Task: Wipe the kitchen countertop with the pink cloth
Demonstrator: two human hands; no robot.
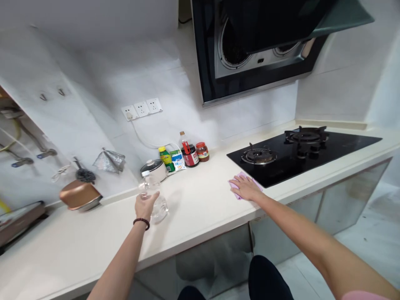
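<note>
You've got hood (259, 54) upper right, wall sockets (142, 109), cooker (158, 170) beside green bottle (167, 160), red-lidded jar (202, 153), copper pot (79, 195) left.

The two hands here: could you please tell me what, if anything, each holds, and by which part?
The left hand holds the clear bottle by its middle; the right hand lies flat on the pink cloth, no grip visible.

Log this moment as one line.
left hand: grips clear bottle | right hand: spread over pink cloth on counter | nearby: stove
</note>
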